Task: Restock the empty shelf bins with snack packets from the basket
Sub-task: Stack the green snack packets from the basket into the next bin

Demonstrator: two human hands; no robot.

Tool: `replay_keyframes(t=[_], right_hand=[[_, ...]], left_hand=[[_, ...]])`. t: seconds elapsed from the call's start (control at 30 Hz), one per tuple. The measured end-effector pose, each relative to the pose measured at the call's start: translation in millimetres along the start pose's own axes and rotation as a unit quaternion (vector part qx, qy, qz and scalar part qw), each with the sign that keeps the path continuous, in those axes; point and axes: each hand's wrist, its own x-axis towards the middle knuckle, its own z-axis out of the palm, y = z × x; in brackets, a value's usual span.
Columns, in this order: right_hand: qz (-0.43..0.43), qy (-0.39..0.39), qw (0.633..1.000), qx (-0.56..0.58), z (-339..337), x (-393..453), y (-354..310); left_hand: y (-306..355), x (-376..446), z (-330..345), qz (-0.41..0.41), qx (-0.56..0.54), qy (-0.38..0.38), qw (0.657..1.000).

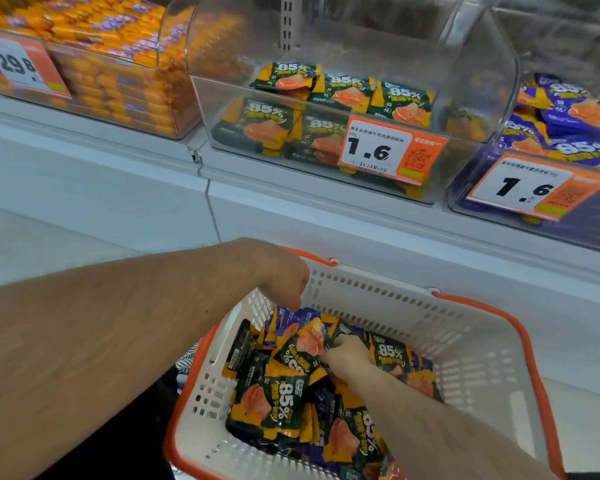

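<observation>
A white plastic shopping basket (465,341) with an orange rim sits below the shelf, holding a loose heap of dark green snack packets (271,407) mixed with a few purple ones. The right hand (347,355) is down in the heap near the basket's middle, fingers curled round a green packet (303,348) that is lifted at an angle above the others. The left hand (274,271) is at the basket's far left rim, fingers bent downward over the edge; whether it grips the rim cannot be told. On the shelf above, the middle clear bin (482,74) holds a low layer of green packets behind a price tag (392,150) reading 1.6. The bin at the right edge (465,188) holds purple packets (568,109), the bin at the left (174,46) orange ones.
</observation>
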Motion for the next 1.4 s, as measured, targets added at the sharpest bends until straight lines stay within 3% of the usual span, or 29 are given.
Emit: replay_keyframes(t=[0.13,0.3,0.47,0.6,0.77,0.87,0.97,1.07,1.17,1.27,1.33,1.4], right_hand=[[-0.072,-0.045,0.995,0.058,-37,-13,-33],[-0.176,-0.005,0.982,0.075,-107,-54,-78],[-0.253,-0.031,0.949,0.183,-150,-99,-113],[-0.262,-0.056,0.919,0.289,-167,-122,-135],[-0.323,-0.036,0.892,0.314,-180,-143,-155],[-0.416,0.077,0.859,0.289,-196,-150,-168],[-0.463,0.182,0.839,0.221,-212,-158,-183],[-0.502,0.173,0.845,0.062,-216,-168,-200],[-0.516,0.139,0.845,-0.028,-211,-168,-217],[-0.482,0.148,0.861,0.072,-211,-165,-239],[-0.417,0.181,0.868,0.201,-218,-145,-259],[-0.361,0.208,0.876,0.244,-222,-124,-279]], left_hand=[[-6,-4,-11,-0.006,-0.015,0.012,1.000],[-24,-23,-39,-0.063,-0.053,0.047,0.995],[-47,-53,-65,-0.080,-0.226,0.080,0.968],[-66,-71,-70,-0.007,-0.444,0.111,0.889],[-76,-74,-73,0.100,-0.631,0.246,0.729],[-76,-79,-76,0.100,-0.654,0.311,0.682],[-76,-84,-76,0.106,-0.643,0.347,0.675],[-73,-88,-80,0.111,-0.640,0.374,0.662],[-68,-88,-87,0.114,-0.624,0.420,0.649],[-77,-87,-89,0.012,-0.590,0.521,0.617],[-89,-85,-86,-0.074,-0.535,0.559,0.629],[-99,-85,-82,-0.118,-0.521,0.550,0.642]])
